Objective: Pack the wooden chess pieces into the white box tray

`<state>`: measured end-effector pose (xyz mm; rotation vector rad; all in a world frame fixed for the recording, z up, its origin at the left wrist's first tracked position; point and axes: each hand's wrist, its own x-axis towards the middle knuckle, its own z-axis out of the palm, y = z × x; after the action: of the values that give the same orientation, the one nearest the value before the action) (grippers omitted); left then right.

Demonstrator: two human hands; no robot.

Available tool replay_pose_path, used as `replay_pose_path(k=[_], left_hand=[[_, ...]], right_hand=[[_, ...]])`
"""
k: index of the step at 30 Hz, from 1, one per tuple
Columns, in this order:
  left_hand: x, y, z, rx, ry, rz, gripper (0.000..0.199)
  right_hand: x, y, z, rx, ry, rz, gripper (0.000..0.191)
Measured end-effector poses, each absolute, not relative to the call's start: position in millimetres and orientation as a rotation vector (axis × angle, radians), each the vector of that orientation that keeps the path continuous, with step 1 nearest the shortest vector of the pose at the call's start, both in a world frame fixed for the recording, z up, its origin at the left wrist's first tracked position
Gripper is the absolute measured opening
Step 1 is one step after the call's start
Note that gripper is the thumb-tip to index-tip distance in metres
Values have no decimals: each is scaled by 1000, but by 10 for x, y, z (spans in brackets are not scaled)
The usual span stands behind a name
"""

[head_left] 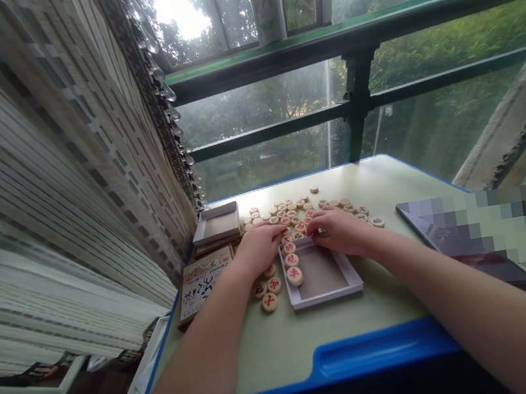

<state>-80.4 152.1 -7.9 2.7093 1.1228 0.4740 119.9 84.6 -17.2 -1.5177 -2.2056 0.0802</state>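
A shallow white box (327, 296) lies on the table with a column of round wooden Chinese chess pieces (292, 260) with red characters along its left wall. My left hand (263, 244) is at the box's far left corner, its fingertips closed on a Chinese chess piece (286, 239) at the top of that column. Over the far right wall, my right hand (337, 229) has its fingers curled together; what they grip is mostly hidden. Beyond both hands spreads a loose heap of pieces (292, 214). Several more, including a red-marked piece (269, 302), lie left of the box.
On the left, a second white tray (217, 222) rests on brown boxes beside a Chinese chess box (204, 283) with printed lettering. A dark tablet-like slab (469, 252) lies at right. The table has a blue front edge (384, 345). A can (267, 5) stands on the window rail.
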Motion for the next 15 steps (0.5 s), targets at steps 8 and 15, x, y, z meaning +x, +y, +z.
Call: replay_pose_path(k=[8, 15], left_hand=[[-797, 1483, -60, 2672, 1152, 514, 32], [-783, 1488, -89, 2666, 1126, 544, 30]], right_hand=[[1188, 835, -169, -1529, -2205, 75, 19], [1191, 843, -170, -1535, -2217, 85, 19]])
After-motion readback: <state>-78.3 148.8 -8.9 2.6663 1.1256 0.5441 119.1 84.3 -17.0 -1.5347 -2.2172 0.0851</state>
